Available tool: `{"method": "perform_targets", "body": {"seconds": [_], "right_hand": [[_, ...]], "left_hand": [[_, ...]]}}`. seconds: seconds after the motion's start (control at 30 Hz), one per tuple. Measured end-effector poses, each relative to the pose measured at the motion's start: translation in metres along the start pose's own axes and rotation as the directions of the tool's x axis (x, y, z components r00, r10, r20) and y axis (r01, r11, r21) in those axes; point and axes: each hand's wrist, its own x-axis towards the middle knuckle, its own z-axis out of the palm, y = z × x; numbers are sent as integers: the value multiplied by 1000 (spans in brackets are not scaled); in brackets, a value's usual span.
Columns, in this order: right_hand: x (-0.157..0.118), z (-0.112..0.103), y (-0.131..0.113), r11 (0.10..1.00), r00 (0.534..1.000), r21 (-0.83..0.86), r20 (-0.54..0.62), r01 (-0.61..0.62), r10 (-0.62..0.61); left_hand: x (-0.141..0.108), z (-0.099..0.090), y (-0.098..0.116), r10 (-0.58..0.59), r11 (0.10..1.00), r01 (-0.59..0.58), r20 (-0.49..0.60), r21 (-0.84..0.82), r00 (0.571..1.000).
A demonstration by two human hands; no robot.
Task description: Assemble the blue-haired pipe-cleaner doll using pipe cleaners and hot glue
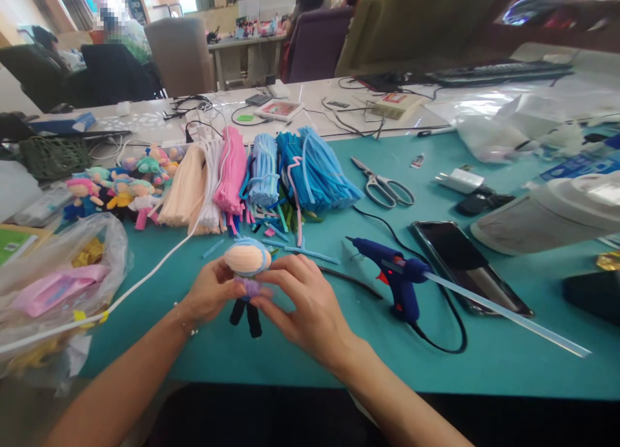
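Between both hands, above the green mat, is a small pipe-cleaner doll (247,258) with a peach head, a light blue band round it, a purple body and black legs. My left hand (209,291) pinches it from the left at the neck and body. From the right, my right hand (303,298) holds the body with thumb and fingers. Just beyond the doll lie loose blue pipe-cleaner pieces (310,253). To the right of my right hand rests a dark blue glue gun (400,272) with a long clear glue stick in its back.
Bundles of peach (181,188), pink (231,172) and blue pipe cleaners (322,169) lie behind the hands. Finished dolls (121,185) are heaped at left, near a plastic bag (62,285). Scissors (385,185), a phone (469,266) and a lidded cup (547,214) are at right.
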Motion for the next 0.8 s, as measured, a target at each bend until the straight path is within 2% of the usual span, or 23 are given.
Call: {"method": "perform_targets", "body": {"seconds": [0.13,0.2,0.27,0.33,0.37,0.47,0.53,0.6,0.7,0.8], "right_hand": [[3,-5,0,993,998,117,-52,-24,30],[6,-9,5,957,983,270,-117,-102,138],[12,-10,15,876,953,441,-122,-198,277],[21,-7,27,756,941,597,-9,-267,339],[26,-4,33,682,942,670,81,-293,326],[39,7,44,448,929,814,313,-370,198],[43,13,44,336,909,845,396,-416,129],[44,17,38,267,889,849,442,-457,118],[41,19,28,241,871,839,447,-487,204],[38,18,24,337,856,800,386,-497,345]], "left_hand": [[0,-1,1,-14,999,13,-25,-51,1000],[-1,-2,2,-49,993,44,-42,-108,998],[-1,-6,3,-103,983,94,-50,-159,993],[-2,-9,4,-169,968,160,-33,-195,985],[-1,-11,4,-202,957,196,-11,-212,979],[0,-14,5,-273,922,290,102,-257,957],[1,-14,5,-298,904,332,160,-268,941],[2,-13,3,-327,896,365,179,-253,928],[3,-11,-3,-355,900,383,159,-210,921],[3,-8,-6,-369,898,386,117,-209,922]]}}
